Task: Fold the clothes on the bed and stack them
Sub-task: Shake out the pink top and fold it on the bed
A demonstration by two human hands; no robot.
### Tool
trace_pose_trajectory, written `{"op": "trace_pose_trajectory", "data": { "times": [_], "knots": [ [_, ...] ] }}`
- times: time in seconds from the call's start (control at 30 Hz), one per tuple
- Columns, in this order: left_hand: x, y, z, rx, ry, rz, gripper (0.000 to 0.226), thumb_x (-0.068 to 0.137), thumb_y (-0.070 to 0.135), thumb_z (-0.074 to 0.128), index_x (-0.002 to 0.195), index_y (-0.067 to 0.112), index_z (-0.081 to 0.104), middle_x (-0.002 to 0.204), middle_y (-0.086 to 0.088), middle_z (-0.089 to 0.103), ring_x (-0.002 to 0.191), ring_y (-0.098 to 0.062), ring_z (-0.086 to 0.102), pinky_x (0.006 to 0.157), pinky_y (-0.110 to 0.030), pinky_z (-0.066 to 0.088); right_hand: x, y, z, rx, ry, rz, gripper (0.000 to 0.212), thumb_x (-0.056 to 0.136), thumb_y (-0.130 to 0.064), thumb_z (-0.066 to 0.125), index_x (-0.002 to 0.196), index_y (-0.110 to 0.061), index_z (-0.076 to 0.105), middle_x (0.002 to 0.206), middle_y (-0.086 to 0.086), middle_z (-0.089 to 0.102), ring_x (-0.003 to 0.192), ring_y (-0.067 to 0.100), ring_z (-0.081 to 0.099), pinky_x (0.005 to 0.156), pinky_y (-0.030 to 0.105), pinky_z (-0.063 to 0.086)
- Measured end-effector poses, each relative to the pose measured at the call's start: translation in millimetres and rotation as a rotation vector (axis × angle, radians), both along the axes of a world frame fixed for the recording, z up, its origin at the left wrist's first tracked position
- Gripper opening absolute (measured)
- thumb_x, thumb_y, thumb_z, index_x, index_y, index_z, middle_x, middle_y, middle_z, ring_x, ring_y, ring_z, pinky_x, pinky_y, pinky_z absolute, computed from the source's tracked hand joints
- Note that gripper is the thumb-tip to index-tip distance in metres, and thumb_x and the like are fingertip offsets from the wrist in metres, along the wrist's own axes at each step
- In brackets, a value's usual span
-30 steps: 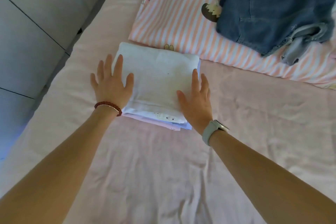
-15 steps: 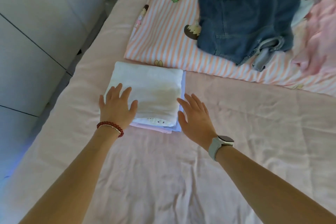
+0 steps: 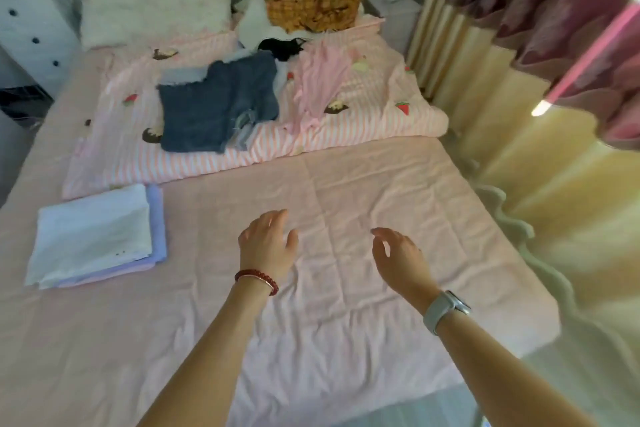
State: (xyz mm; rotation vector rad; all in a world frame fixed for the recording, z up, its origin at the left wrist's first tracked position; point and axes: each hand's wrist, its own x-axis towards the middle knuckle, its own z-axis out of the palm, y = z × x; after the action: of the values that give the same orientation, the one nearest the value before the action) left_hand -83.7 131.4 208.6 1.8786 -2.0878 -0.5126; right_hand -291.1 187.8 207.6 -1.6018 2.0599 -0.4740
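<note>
A stack of folded clothes (image 3: 93, 236), white on top with lilac and pink layers beneath, lies at the left of the pink bed sheet (image 3: 346, 288). My left hand (image 3: 266, 246), with a red bead bracelet, hovers over the bare sheet to the right of the stack, fingers relaxed and empty. My right hand (image 3: 398, 258), with a grey watch, is beside it, loosely curved and holding nothing. Unfolded clothes lie farther back: denim shorts (image 3: 218, 111), a pink garment (image 3: 318, 90), a black item (image 3: 280, 47), a white piece (image 3: 256, 21) and an orange checked garment (image 3: 315, 7).
A pink striped quilt (image 3: 381, 114) lies folded across the middle of the bed under the loose clothes. A white pillow (image 3: 149, 10) sits at the head. Curtains (image 3: 536, 97) hang along the right edge. White furniture (image 3: 27, 28) stands at the left.
Both hands have left the folded stack and moved right over the bare sheet. The view has lifted and swung right, showing the unfolded clothes at the back.
</note>
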Motion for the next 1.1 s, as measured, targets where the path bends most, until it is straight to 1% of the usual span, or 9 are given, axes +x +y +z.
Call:
{"op": "trace_pose_trajectory", "data": {
  "times": [0.1,0.23,0.37,0.47,0.57,0.7,0.83,0.97,1.1],
  "knots": [
    [-113,48,15,-0.006,0.06,-0.119,0.04,0.092,0.023,0.048,0.131,0.013,0.048,0.134,-0.008,0.05,0.122,-0.028,0.045,0.098,-0.036,0.034,-95,77,11,-0.006,-0.063,-0.162,0.033,0.095,-0.017,0.042,0.125,-0.013,0.056,0.127,0.007,0.058,0.116,0.027,0.052,0.1,0.038,0.038],
    [-244,102,8,0.057,0.082,-0.331,0.038,0.093,0.023,0.047,0.13,0.012,0.048,0.133,-0.01,0.05,0.12,-0.03,0.046,0.097,-0.039,0.036,-198,174,6,0.007,-0.087,-0.416,0.032,0.094,-0.016,0.043,0.123,-0.012,0.057,0.125,0.008,0.059,0.116,0.027,0.053,0.098,0.039,0.04],
    [-341,135,-7,0.125,0.055,-0.498,0.041,0.092,0.023,0.048,0.132,0.013,0.048,0.134,-0.011,0.049,0.121,-0.03,0.045,0.098,-0.04,0.035,-275,244,-5,0.068,-0.106,-0.623,0.033,0.095,-0.017,0.042,0.125,-0.011,0.056,0.126,0.01,0.059,0.114,0.029,0.054,0.096,0.035,0.041],
    [-395,141,-21,0.158,0.012,-0.589,0.04,0.092,0.023,0.049,0.13,0.014,0.049,0.131,-0.011,0.051,0.119,-0.03,0.047,0.097,-0.04,0.038,-323,266,-12,0.1,-0.111,-0.72,0.034,0.096,-0.017,0.041,0.126,-0.009,0.055,0.127,0.011,0.058,0.116,0.027,0.053,0.099,0.036,0.04],
    [-446,132,-32,0.173,-0.004,-0.621,0.039,0.091,0.023,0.051,0.129,0.013,0.051,0.128,-0.012,0.053,0.116,-0.032,0.049,0.094,-0.04,0.04,-370,266,-20,0.119,-0.137,-0.76,0.034,0.096,-0.017,0.04,0.126,-0.008,0.054,0.127,0.012,0.057,0.118,0.027,0.052,0.102,0.038,0.038],
    [-523,104,-39,0.178,-0.004,-0.632,0.035,0.09,0.021,0.052,0.124,0.012,0.054,0.125,-0.012,0.055,0.113,-0.032,0.051,0.091,-0.038,0.039,-444,238,-22,0.157,-0.13,-0.765,0.035,0.097,-0.02,0.04,0.128,-0.011,0.052,0.129,0.01,0.056,0.12,0.025,0.05,0.103,0.039,0.037],
    [-591,66,-36,0.198,0.0,-0.612,0.042,0.091,0.026,0.049,0.132,0.016,0.047,0.13,-0.009,0.051,0.118,-0.03,0.047,0.095,-0.037,0.034,-515,197,-10,0.179,-0.105,-0.748,0.035,0.097,-0.02,0.04,0.129,-0.01,0.051,0.129,0.011,0.055,0.121,0.027,0.048,0.103,0.041,0.037],
    [-639,33,-34,0.194,0.008,-0.609,0.042,0.092,0.028,0.049,0.133,0.016,0.047,0.132,-0.007,0.05,0.121,-0.026,0.045,0.097,-0.037,0.033,-575,166,1,0.2,-0.086,-0.713,0.035,0.097,-0.019,0.04,0.129,-0.011,0.051,0.129,0.009,0.055,0.12,0.025,0.049,0.101,0.039,0.038],
    [-672,7,-43,0.214,0.01,-0.57,0.042,0.093,0.028,0.049,0.133,0.015,0.047,0.132,-0.007,0.05,0.122,-0.025,0.044,0.098,-0.04,0.035,-622,134,-1,0.241,-0.08,-0.656,0.036,0.097,-0.021,0.038,0.13,-0.012,0.049,0.129,0.009,0.055,0.12,0.025,0.049,0.1,0.04,0.039]
  ]
}}
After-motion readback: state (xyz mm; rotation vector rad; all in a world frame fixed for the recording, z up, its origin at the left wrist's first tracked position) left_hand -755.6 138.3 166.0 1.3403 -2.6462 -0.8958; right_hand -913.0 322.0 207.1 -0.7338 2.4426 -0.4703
